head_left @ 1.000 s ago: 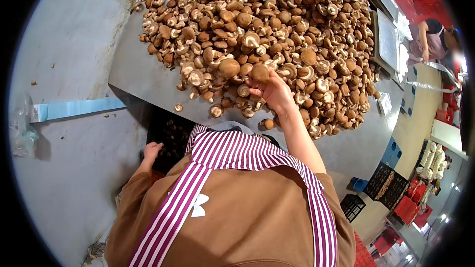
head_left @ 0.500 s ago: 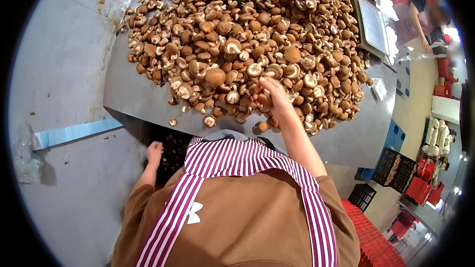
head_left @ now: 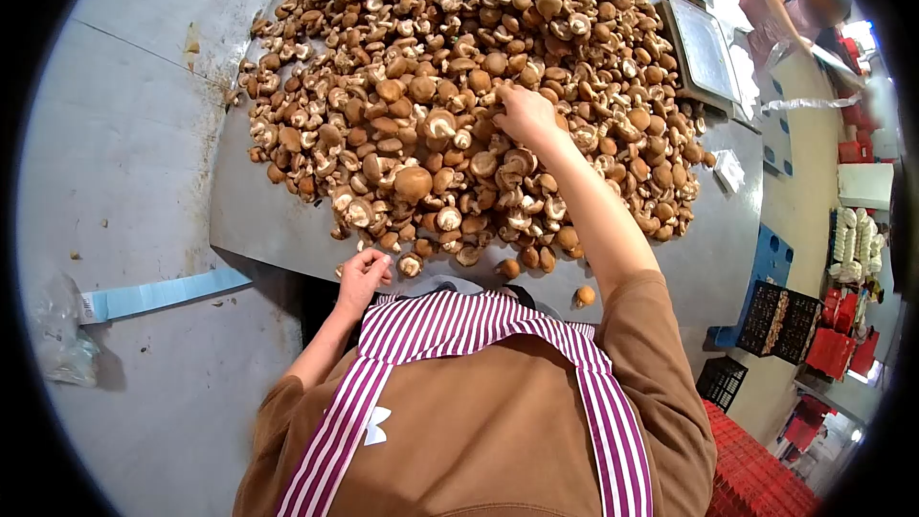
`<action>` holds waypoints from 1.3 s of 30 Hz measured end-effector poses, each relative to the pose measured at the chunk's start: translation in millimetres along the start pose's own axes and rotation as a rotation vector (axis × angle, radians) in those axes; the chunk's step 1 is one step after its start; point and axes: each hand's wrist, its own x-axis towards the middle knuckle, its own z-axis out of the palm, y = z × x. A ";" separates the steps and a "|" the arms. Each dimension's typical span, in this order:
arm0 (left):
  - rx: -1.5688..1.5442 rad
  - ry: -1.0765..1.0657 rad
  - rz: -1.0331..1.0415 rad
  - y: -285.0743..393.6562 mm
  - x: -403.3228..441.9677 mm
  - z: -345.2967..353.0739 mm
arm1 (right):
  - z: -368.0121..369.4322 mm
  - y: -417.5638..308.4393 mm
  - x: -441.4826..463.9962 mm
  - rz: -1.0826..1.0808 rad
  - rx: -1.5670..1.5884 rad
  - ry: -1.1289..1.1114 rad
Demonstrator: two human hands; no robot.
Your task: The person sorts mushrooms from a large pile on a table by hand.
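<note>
While the striped apron (head_left: 469, 330) is facing the table (head_left: 263, 215), a lone mushroom (head_left: 584, 297) is lying toward two o'clock. Toward eleven, the left hand (head_left: 366, 278) is hovering by the near edge, fingers curling close together; I cannot tell whether it is pinching anything. At twelve, the mushroom pile (head_left: 412, 124) is covering much of the tabletop. The right hand (head_left: 526, 117) is reaching into it, fingers bending, its grip hidden. Toward one, a pale tray (head_left: 704, 48) is resting beside the pile; beyond, another person (head_left: 771, 24) is working.
</note>
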 end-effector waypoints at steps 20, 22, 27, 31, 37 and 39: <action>-0.370 -0.093 -0.384 -17.7 -9.9 -33.3 | 12.8 27.9 77.7 0.019 0.181 0.152; -0.175 0.018 -0.429 -76.3 -22.2 -67.0 | 15.7 29.7 97.5 0.033 0.048 0.077; 0.500 -0.035 -0.681 -251.4 -78.5 -164.6 | 35.7 32.4 119.8 -0.122 -0.077 -0.017; 0.905 0.133 -0.286 -205.4 -93.2 -146.4 | 15.7 29.2 105.0 -0.037 0.074 0.089; 0.278 0.219 0.004 -21.9 15.1 -67.3 | -30.0 35.4 55.4 0.288 1.436 -0.171; 0.175 0.158 0.131 49.6 50.2 -36.7 | -32.2 37.3 29.1 0.352 1.711 -0.241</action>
